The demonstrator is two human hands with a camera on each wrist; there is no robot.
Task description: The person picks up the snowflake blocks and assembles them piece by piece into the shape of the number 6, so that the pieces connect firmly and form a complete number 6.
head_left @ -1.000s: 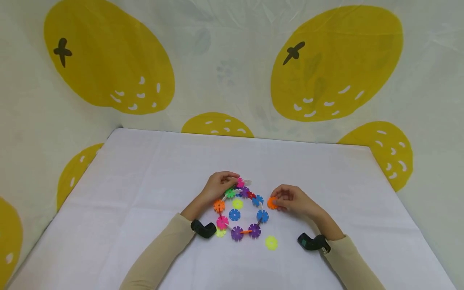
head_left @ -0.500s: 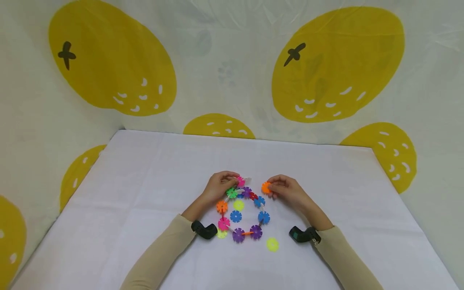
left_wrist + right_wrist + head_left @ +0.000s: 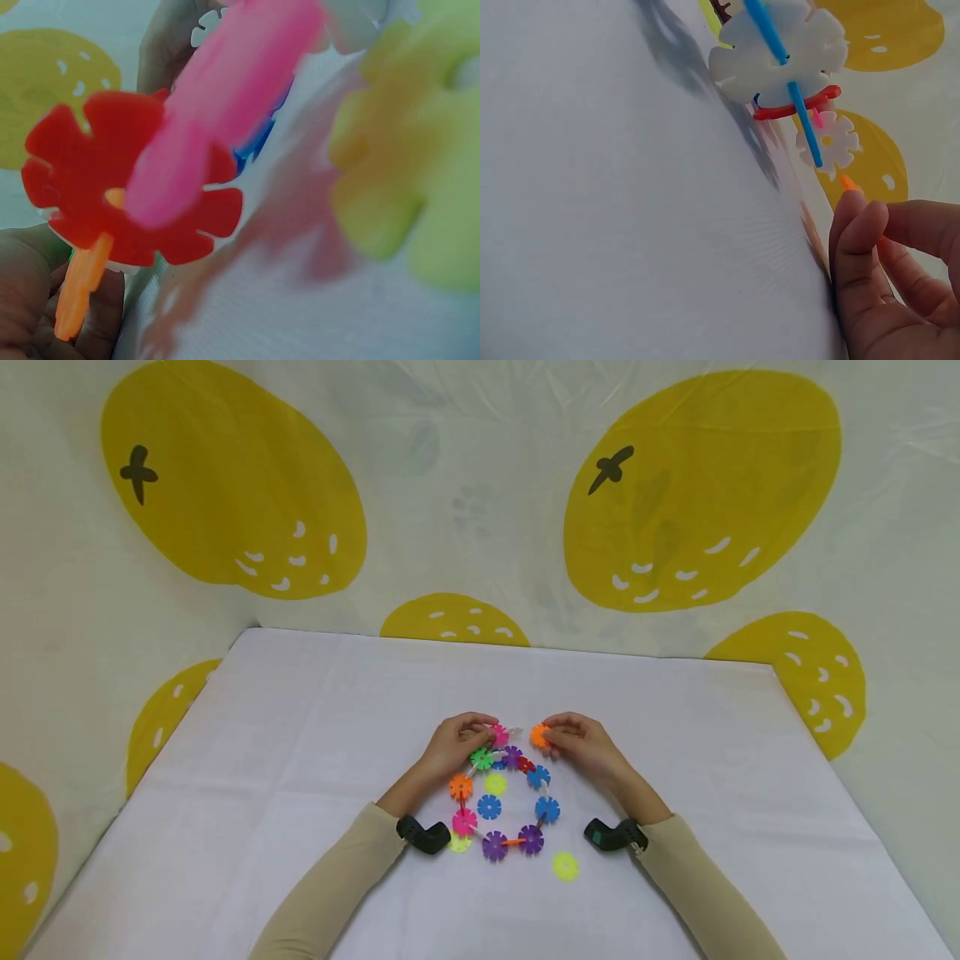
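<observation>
Notched plastic snowflake discs are slotted together into a ring [image 3: 494, 846] on the white table. At its far side, my left hand [image 3: 453, 746] pinches the pink disc [image 3: 499, 734], which has a white disc [image 3: 514, 734] slotted into it. Across a small gap to the right, my right hand [image 3: 588, 745] pinches a loose orange disc [image 3: 539, 736] between thumb and fingers. The right wrist view shows this orange disc almost edge-on, its edge toward the white disc [image 3: 832, 141]. In the left wrist view, a red disc [image 3: 94, 180] and a blurred pink one stand close to the camera.
Inside the ring lie a loose blue disc [image 3: 489, 807] and a yellow disc [image 3: 495, 784]. One more yellow disc [image 3: 566, 867] lies near the front, and another [image 3: 460, 842] sits partly under the ring's left side. A patterned cloth wall [image 3: 480, 485] stands behind the table [image 3: 337, 693].
My right hand has carried the orange disc left and away from me, up close to the white disc. My left hand has stayed at the pink disc.
</observation>
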